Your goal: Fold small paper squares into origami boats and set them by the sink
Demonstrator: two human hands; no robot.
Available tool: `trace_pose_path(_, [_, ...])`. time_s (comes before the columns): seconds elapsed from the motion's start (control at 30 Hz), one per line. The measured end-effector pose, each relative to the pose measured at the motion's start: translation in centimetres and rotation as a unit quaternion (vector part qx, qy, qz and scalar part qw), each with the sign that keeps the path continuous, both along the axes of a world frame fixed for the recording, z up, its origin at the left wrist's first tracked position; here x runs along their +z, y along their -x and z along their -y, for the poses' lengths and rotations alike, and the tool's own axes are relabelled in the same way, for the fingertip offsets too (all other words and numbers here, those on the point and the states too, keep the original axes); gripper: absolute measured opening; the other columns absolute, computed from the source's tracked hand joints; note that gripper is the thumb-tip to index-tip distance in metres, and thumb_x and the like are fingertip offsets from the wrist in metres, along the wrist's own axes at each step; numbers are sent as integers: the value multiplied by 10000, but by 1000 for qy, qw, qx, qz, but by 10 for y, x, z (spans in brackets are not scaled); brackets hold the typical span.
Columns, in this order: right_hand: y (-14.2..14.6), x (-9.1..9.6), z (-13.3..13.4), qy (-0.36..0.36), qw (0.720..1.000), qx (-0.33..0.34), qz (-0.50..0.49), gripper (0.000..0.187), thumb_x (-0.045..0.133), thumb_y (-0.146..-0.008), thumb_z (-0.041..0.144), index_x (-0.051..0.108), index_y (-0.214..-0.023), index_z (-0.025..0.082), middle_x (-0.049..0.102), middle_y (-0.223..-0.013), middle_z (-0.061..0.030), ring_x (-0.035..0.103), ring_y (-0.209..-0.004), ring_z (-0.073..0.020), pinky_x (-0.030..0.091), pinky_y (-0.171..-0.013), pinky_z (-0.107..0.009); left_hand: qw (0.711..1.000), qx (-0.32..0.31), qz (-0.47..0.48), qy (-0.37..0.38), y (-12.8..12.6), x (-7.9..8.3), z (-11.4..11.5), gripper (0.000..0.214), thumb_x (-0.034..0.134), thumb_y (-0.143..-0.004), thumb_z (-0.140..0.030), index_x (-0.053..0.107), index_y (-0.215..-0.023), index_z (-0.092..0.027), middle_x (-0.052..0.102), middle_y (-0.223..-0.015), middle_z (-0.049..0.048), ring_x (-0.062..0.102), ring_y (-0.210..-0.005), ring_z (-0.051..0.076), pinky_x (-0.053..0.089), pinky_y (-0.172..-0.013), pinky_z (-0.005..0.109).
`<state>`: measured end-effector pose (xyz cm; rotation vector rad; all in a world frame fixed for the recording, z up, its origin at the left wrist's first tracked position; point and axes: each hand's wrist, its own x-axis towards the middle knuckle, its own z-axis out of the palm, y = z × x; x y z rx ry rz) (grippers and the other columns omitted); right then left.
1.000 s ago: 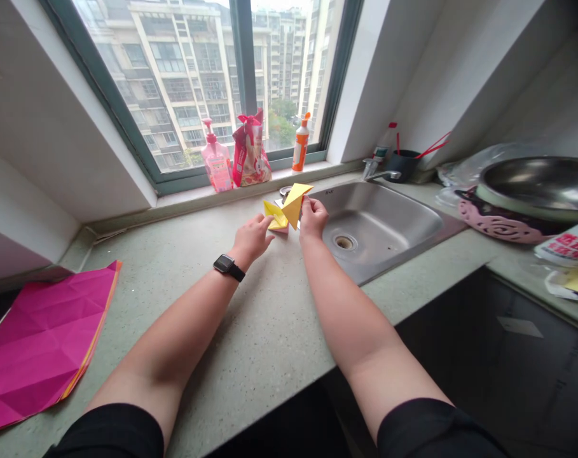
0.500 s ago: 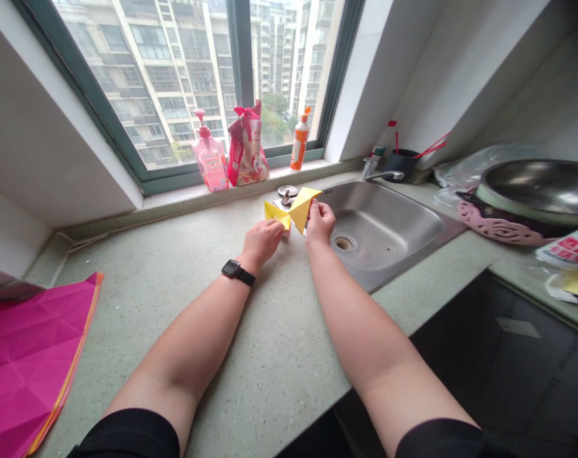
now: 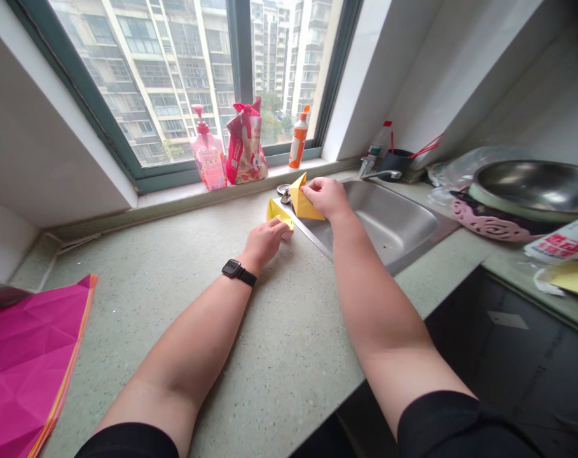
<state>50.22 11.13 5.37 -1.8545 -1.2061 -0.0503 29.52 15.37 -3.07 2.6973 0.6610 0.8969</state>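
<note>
A piece of yellow folded paper [image 3: 305,202] stands up beside the sink's left rim. My right hand [image 3: 327,196] pinches its upper right part between thumb and fingers. Close to the counter, my left hand [image 3: 264,242] is closed on the lower left part of yellow folded paper [image 3: 278,215]. Whether the two yellow parts are joined cannot be made out. A black watch [image 3: 238,271] is on my left wrist.
The steel sink [image 3: 393,222] lies to the right, with a tap [image 3: 388,173] behind it. Bottles and a red bag [image 3: 245,146] line the windowsill. Magenta creased paper [image 3: 31,356] covers the counter's left end. A metal basin [image 3: 531,187] stands at far right.
My right hand has turned over and shifted slightly right and up, tilting its yellow part differently. My left hand has barely moved. The view has shifted slightly.
</note>
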Motion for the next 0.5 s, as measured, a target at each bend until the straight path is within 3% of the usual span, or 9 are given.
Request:
trace_pose_path(0.17, [8,15,-10,101,992,42,61,210,811,-851,326,745,-684,217,681,-626,0,588,-643,-182,463,-707,-329,1000,-15,20,7,0,-3,-2,260,561,-1084,-144,767,-948,-229,773,-1057,36,707,-865,155,501,-760,259])
trace_pose_path(0.5, [14,7,-19,112,988,62,86,211,821,-841,342,756,-673,232,690,-614,-12,602,-632,-183,468,-671,-321,999,9,45,-14,-3,-9,-8,117,636,-1104,-209,732,-1038,-224,806,-1052,49,734,-889,173,514,-776,271])
